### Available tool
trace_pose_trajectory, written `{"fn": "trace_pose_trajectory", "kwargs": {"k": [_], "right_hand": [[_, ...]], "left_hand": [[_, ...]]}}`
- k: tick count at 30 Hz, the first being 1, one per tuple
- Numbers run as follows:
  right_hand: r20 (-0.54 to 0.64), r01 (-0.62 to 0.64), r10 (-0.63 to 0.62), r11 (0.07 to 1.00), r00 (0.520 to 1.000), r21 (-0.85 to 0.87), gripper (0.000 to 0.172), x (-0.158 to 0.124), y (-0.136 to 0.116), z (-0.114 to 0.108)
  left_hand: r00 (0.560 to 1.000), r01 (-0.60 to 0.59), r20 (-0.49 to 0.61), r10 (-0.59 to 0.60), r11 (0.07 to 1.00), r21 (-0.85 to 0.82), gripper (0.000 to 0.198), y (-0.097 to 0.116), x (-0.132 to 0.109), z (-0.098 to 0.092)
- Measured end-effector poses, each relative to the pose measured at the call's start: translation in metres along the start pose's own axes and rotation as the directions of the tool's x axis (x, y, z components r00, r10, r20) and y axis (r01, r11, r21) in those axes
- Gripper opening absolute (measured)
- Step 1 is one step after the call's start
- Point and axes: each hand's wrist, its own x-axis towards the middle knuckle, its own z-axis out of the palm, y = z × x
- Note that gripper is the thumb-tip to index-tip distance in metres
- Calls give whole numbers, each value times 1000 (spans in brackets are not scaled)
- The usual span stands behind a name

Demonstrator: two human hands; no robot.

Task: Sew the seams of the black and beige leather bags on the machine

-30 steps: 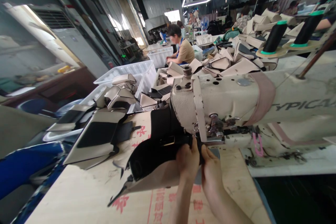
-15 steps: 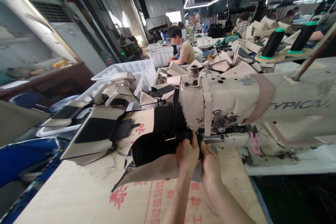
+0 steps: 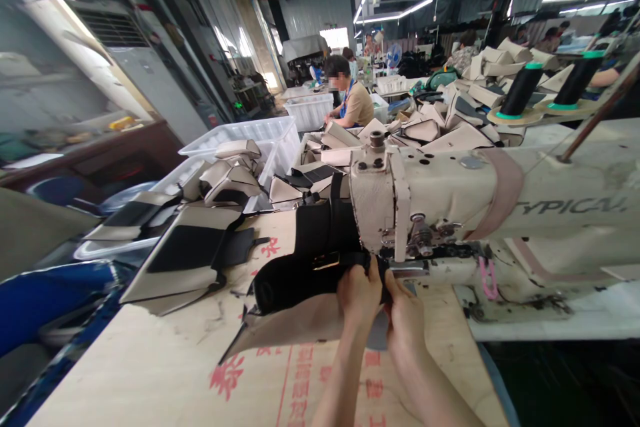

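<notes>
A black and beige bag piece (image 3: pixel 295 287) with a buckle (image 3: pixel 326 260) lies on the wooden table under the head of the sewing machine (image 3: pixel 377 197). My left hand (image 3: pixel 359 290) is closed on the black part close to the needle area, its fingertips just below the machine head. Right beside it, my right hand (image 3: pixel 404 307) grips the piece's right edge between thumb and fingers. The needle and the stitching point are hidden behind the hands and the machine head.
Another bag piece (image 3: pixel 187 247) lies on the table's left. Behind it, white plastic bins (image 3: pixel 240 133) hold several pieces. Thread cones (image 3: pixel 520 90) stand above the machine at right. A seated co-worker (image 3: pixel 355 103) is beyond the bins. A blue cloth (image 3: pixel 55 300) borders the left side.
The view has shifted slightly, so the scene sits a little further right. Both hands keep their grip beside the machine head, and the buckle shows more clearly.
</notes>
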Motion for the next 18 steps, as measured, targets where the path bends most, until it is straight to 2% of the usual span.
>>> {"fn": "trace_pose_trajectory", "kwargs": {"k": [10, 13, 15, 17, 18], "right_hand": [[9, 102, -102, 985, 995, -140, 43, 4, 3, 1], [80, 163, -148, 954, 986, -251, 44, 2, -5, -2], [164, 216, -169, 919, 972, -330, 43, -2, -26, -22], [218, 322, -250, 849, 943, -419, 38, -2, -64, -61], [214, 397, -334, 782, 918, -481, 35, 1, -88, -88]], "left_hand": [[1000, -2, 18, 1, 999, 35, 42, 6, -2, -5], [1000, -4, 11, 3, 999, 40, 43, 6, -2, -7], [1000, -4, 8, 4, 999, 43, 44, 6, -2, -7], [1000, -3, 5, 3, 999, 44, 45, 6, -1, -7], [1000, -3, 4, 3, 999, 43, 45, 6, -1, -6]]}}
